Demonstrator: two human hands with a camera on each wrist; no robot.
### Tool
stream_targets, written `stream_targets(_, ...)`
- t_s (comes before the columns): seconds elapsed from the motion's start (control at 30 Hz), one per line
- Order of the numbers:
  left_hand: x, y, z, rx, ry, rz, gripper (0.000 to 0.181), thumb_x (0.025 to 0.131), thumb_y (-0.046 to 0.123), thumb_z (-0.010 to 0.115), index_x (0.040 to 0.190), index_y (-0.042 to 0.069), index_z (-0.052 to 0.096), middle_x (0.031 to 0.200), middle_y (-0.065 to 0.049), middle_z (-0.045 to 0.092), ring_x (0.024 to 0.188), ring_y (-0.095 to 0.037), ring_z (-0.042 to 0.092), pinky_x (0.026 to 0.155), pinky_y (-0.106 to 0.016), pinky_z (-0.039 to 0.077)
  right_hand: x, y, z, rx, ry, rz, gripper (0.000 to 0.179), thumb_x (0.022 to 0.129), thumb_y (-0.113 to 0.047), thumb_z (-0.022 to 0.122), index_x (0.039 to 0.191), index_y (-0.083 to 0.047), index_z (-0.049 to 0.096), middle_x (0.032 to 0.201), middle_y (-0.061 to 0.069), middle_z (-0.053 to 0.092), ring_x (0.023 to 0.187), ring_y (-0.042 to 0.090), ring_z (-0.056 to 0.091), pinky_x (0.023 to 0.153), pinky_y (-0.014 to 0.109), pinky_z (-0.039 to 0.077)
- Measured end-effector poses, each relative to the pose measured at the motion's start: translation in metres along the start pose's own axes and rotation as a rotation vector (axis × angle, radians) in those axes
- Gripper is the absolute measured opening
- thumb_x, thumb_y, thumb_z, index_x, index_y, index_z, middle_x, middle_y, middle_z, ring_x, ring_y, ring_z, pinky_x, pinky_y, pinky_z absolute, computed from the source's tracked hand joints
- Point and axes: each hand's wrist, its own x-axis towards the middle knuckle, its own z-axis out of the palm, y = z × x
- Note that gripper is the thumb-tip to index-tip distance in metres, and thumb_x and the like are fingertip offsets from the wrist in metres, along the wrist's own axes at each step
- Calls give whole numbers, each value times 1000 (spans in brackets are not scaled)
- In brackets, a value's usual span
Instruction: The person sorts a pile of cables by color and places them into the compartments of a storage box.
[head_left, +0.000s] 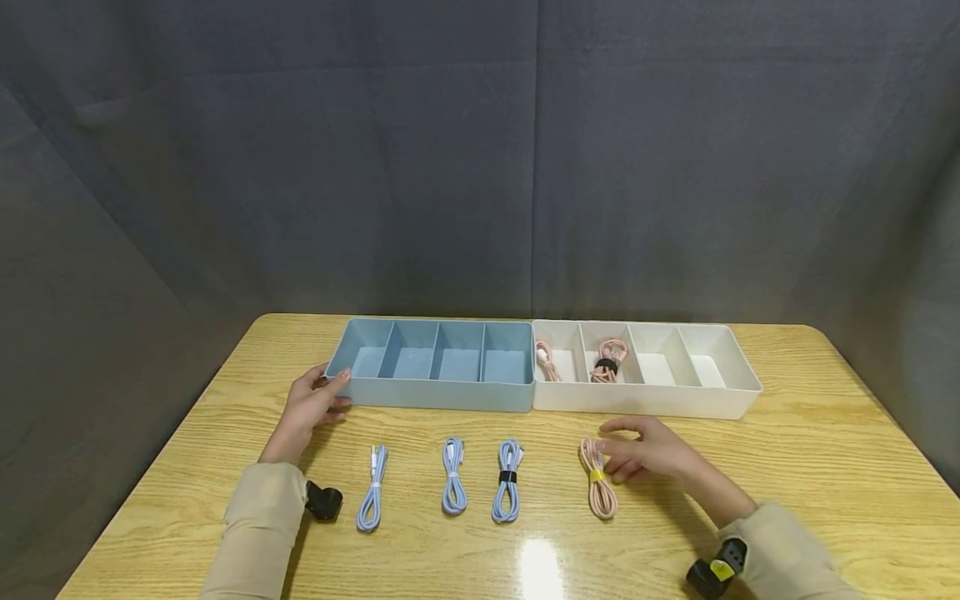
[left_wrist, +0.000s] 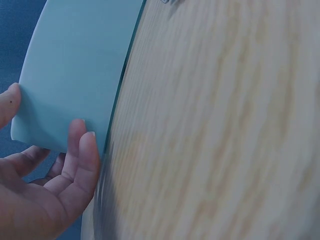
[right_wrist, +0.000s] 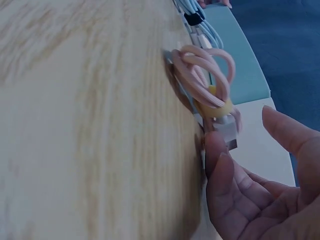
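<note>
At the left end of the blue divided box [head_left: 442,395], my left hand [head_left: 309,408] grips the corner, thumb at the rim and fingertips against the outer wall [left_wrist: 85,75]. My right hand [head_left: 651,450] reaches in beside a coiled pink cable [head_left: 602,498] with a yellow strap. In the right wrist view the fingertips [right_wrist: 220,160] are right at the cable's metal plug [right_wrist: 227,134], while the thumb stands well apart from it. Coiled pink cables lie in the two left compartments of the white divided box [head_left: 645,400], one bare-looking [head_left: 548,363], one black-strapped [head_left: 609,354].
Three coiled blue cables lie on the wooden table [head_left: 225,492], left of the pink one: one at left [head_left: 370,508], one in the middle [head_left: 453,492], one with a black strap [head_left: 506,500]. The two boxes meet end to end before a dark curtain [head_left: 450,167].
</note>
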Motion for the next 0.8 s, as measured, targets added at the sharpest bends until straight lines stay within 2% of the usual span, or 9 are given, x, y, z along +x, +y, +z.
stream_targets(0.23,0,1,0,0,-2,-7,77,84,48,59,140,4,31,116,-20,43,66,-6,59,58,-24,53,2,0,4,-27,-9,-16,61,86,-21,64,128,15,37,73,15,66,59,19,63,56,33,54)
stream_targets(0.53,-21,21,2,-9,-19,11,75,87,43,59,138,-2,30,110,-17,45,69,-9,60,58,-24,53,7,0,9,-58,-13,-27,53,84,-17,67,122,13,46,68,11,65,56,18,61,50,31,52)
stream_targets(0.8,-2,1,1,4,10,1,75,84,48,59,139,5,33,117,-20,42,67,-7,58,58,-24,53,8,-2,13,-75,16,-6,39,84,-12,65,113,12,54,65,9,64,53,16,60,47,28,51)
